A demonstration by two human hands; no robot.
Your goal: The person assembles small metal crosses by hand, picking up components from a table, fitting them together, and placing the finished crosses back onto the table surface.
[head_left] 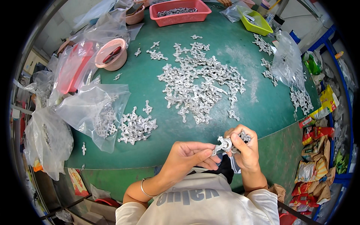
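Note:
Just in front of my body, at the table's near edge, both hands are raised and close together. My left hand (191,154) pinches one end of a silver cast metal part (224,144) between thumb and fingers. My right hand (243,146) is wrapped round more such parts, its thumb pressing on the one that the left hand also grips. How many lie in the right palm is hidden by the fingers. Beyond the hands a large pile of the same cross-shaped metal parts (198,82) spreads over the green table (150,90). A smaller heap (137,127) lies left of my hands.
Clear plastic bags (93,108) with parts crowd the left side, beside a pink bowl (111,56) holding red-handled pliers (111,54). A red tray (180,18) of parts and a yellow-green basket (256,23) stand at the back. Another bag (288,60) lies right, near a blue shelf (347,112).

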